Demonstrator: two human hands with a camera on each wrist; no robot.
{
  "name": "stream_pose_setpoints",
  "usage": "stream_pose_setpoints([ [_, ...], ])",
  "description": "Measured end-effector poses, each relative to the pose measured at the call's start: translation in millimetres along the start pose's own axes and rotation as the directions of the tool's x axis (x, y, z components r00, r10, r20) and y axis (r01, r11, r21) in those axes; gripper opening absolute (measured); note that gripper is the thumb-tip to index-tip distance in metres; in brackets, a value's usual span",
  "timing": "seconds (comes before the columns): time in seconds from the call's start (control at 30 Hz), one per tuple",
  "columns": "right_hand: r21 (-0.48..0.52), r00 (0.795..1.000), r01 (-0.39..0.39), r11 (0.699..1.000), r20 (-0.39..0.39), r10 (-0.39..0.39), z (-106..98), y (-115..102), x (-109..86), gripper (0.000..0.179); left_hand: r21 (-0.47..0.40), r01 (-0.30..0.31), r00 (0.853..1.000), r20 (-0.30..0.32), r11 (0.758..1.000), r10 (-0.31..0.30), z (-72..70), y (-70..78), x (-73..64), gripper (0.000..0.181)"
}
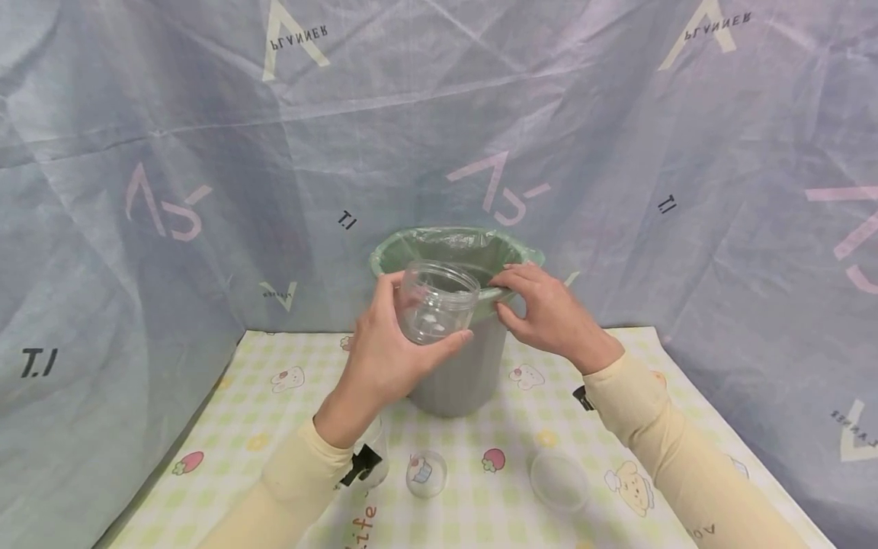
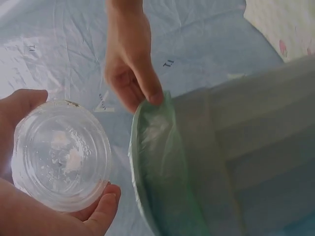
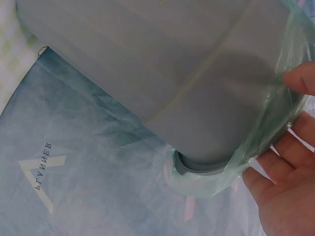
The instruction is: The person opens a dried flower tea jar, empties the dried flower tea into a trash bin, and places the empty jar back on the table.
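My left hand (image 1: pixel 387 351) grips a clear plastic jar (image 1: pixel 439 309), thumb on the near side and fingers round the far side. The jar is lidless and tilted, in front of the rim of a grey trash bin (image 1: pixel 456 381). Small whitish spots show at its base in the left wrist view. A green trash bag (image 1: pixel 531 253) lines the bin and folds over its rim. With thumb outside and fingers over the edge, my right hand (image 1: pixel 559 313) pinches the bag and rim at the right; the right wrist view shows the fingers (image 3: pixel 290 147) on the bag.
On the checked tablecloth (image 1: pixel 288 412), a small round clear piece (image 1: pixel 426 474) lies in front of the bin, with a larger clear disc (image 1: pixel 559 482) to its right. Another clear container (image 1: pixel 377 457) is partly hidden by my left wrist. A grey-blue printed curtain (image 1: pixel 206 152) surrounds the table.
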State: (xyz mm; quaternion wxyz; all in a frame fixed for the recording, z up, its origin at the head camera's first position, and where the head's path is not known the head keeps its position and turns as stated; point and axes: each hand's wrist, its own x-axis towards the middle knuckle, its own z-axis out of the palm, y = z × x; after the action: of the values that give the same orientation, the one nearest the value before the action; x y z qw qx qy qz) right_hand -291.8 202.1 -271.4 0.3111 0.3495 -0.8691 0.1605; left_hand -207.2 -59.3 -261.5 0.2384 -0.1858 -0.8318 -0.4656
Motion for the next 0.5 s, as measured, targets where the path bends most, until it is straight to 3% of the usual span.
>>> stream_pose_setpoints([
  [0.3,-0.015,1.0,0.022,1.0,-0.011,-0.022,-1.0,-0.7,-2.6,0.042,-0.045,0.033,0.998,0.061,0.998,-0.03,9.5,-9.8,-22.8,0.088],
  [0.5,-0.001,1.0,0.026,1.0,-0.014,-0.026,-1.8,-1.9,-6.1,0.046,-0.051,0.023,0.994,0.104,0.998,-0.018,18.5,-18.1,-35.5,0.089],
])
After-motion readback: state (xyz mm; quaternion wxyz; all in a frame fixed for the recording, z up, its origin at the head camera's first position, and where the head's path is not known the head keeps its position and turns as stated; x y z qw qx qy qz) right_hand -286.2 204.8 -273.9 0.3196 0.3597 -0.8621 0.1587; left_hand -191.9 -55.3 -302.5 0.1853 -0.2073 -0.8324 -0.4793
